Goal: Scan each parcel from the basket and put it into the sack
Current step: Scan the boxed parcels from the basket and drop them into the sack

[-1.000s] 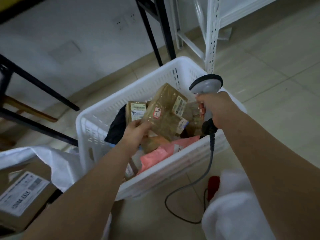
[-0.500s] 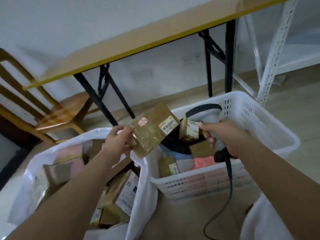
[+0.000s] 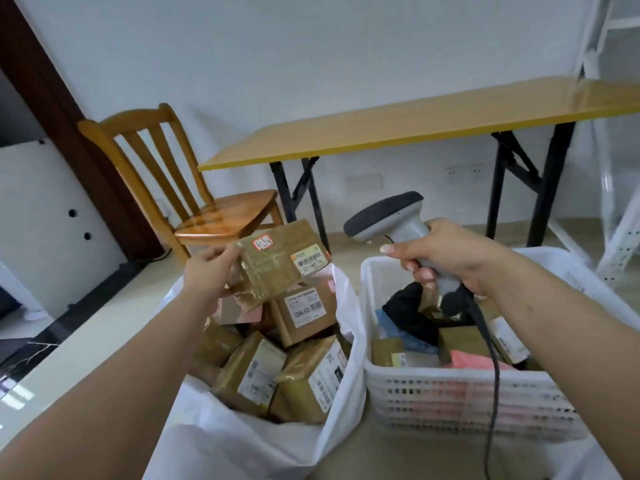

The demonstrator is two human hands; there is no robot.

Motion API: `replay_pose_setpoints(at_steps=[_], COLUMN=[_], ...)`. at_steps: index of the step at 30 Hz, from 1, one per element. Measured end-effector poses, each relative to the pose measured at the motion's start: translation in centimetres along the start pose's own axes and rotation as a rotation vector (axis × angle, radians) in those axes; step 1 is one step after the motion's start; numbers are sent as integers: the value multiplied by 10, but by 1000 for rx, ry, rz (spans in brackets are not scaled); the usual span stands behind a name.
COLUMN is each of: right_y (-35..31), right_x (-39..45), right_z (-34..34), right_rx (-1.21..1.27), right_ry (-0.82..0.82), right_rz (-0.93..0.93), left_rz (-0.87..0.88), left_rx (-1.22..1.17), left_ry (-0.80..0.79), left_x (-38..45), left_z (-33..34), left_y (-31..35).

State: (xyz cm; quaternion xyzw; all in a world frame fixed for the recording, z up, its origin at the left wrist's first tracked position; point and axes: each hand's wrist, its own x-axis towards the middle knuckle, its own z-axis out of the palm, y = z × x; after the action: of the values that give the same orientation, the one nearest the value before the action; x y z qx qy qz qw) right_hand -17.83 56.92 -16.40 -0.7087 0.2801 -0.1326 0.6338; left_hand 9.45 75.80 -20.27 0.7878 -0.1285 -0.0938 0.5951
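Parcel (image 3: 277,268): brown, tape-wrapped, barcode label and red-edged sticker; tilted above sack (image 3: 214,441).
Left hand (image 3: 207,268): fingers pinch parcel's left edge.
Right hand (image 3: 450,258): curled round scanner (image 3: 391,216) over basket (image 3: 450,400).

The taped brown parcel (image 3: 277,268) carries a red-edged sticker (image 3: 262,242) with a handwritten number, seemingly "339". Its barcode label (image 3: 309,261) is too blurred to read. In the sack, a cardboard box's label (image 3: 305,307) reads "12V44-5525".
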Motion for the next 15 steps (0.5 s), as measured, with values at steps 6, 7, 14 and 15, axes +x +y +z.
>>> replay_pose_setpoints(at_steps=[6,7,14,15], right_y=[-27,-30,-34,-34], right_x=[-4,-3,4,5], right_z=[21,23,35,37], right_rx=[-37,-36,-88,-89], right_ry=[-10,-14,-34,-35], right_rz=[-63,-67,-70,-69], left_rz=[-2,2,35,38], left_rx=[-16,-20,-20,-13], left_ry=[74,83,122,127], left_x=[3,4,8,9], left_z=[-40,-45,-67,-69], left_y=[1,1,-8,-10])
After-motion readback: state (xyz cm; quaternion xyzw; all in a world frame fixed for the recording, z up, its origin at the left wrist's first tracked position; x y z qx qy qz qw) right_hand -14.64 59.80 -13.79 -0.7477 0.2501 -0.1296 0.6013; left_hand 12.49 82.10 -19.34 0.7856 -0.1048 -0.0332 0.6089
